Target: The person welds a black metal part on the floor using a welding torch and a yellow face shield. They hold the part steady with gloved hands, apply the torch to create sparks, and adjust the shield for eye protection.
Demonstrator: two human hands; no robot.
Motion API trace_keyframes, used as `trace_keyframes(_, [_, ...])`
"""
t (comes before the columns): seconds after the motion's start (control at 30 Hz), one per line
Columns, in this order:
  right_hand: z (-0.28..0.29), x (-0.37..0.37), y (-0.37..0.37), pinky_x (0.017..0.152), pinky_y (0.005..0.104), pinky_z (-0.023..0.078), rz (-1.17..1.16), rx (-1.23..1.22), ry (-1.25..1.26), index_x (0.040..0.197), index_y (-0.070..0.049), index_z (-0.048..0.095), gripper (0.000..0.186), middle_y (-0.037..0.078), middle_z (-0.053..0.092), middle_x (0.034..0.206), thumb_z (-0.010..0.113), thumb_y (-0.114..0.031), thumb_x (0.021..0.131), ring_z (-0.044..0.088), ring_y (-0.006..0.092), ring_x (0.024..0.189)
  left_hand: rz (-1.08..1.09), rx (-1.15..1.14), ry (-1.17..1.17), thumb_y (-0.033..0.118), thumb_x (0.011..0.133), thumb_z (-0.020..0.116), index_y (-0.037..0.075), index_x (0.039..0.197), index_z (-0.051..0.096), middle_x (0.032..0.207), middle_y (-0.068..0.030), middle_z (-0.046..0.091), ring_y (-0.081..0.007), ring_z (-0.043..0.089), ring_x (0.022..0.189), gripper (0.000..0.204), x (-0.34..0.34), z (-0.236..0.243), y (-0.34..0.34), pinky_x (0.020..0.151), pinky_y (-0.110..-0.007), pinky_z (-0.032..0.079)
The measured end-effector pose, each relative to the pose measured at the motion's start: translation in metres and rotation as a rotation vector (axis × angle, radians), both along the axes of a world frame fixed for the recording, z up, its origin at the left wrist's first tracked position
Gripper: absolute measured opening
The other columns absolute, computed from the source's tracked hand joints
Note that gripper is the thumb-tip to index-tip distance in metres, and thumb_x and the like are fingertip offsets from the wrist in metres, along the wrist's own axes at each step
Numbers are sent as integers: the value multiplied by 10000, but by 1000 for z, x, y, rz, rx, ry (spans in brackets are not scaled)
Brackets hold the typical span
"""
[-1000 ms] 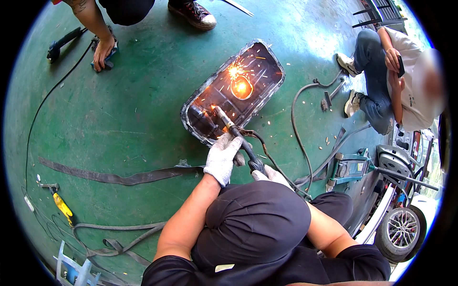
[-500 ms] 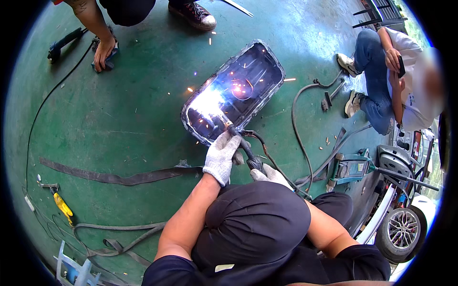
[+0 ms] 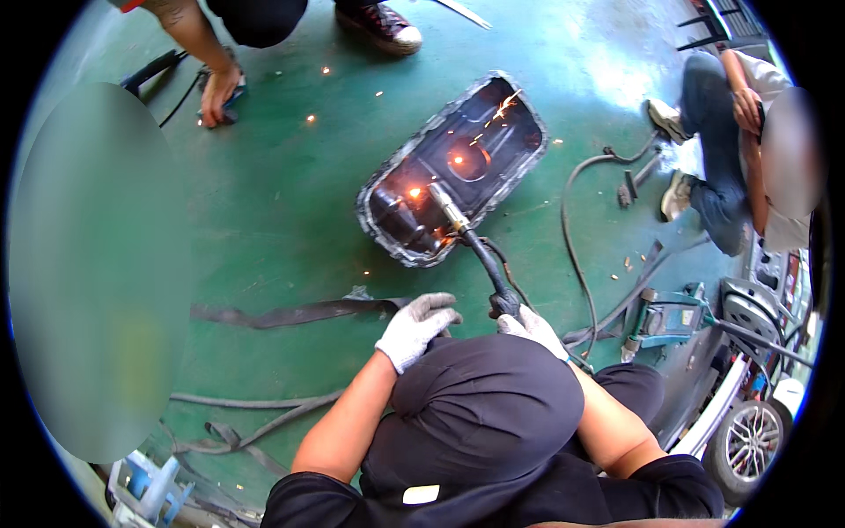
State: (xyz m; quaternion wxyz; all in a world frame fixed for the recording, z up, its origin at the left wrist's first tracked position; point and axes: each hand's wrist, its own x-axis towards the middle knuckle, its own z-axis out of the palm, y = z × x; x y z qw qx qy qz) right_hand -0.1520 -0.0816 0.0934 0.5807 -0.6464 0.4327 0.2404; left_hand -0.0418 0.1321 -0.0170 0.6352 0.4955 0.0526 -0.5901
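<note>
A dark rectangular metal pan (image 3: 414,167) with a rough silvery rim lies tilted across the floor in front of me. Glowing orange spots and flying sparks show in and above it. My right hand (image 3: 531,331), in a pale work glove, is closed round the black handle of a welding torch (image 3: 482,255). The torch's metal nozzle reaches over the pan's near side, with no arc at its tip. My left hand (image 3: 417,332), gloved too, is off the torch beside my knee. Its fingers are stretched out with nothing seen in them.
Another person's hand (image 3: 219,92) rests on a blue tool (image 3: 231,110) at upper left. A seated person (image 3: 717,150) is at right, near a green floor jack (image 3: 666,317). Cables (image 3: 568,220) and a dark strap (image 3: 299,314) cross the floor. A blurred patch hides the left side.
The bright welding arc has gone out. My left hand has let go of the torch's front and drawn back toward my knee. My right hand still holds the torch.
</note>
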Motion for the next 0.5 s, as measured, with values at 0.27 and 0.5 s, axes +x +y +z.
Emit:
trace_keyframes(0.27, [-36, -17, -26, 878, 335, 517, 128, -97, 87, 1237, -59, 688, 364, 76, 729, 1065, 693, -337, 1003, 651, 174, 971, 373, 542, -235, 287, 1009, 712, -20, 1308, 633, 1132, -127, 733, -163, 693, 929, 436, -75, 2, 97, 865, -315, 568])
trace_keyframes(0.5, [-95, -7, -68, 775, 285, 477, 335, 193, -349, 1192, -46, 704, 319, 30, 677, 996, 693, -302, 1001, 584, 124, 856, 751, 841, -233, 321, 969, 722, -38, 1288, 645, 1099, -129, 746, -182, 701, 891, 487, -197, 17, 144, 830, -338, 576])
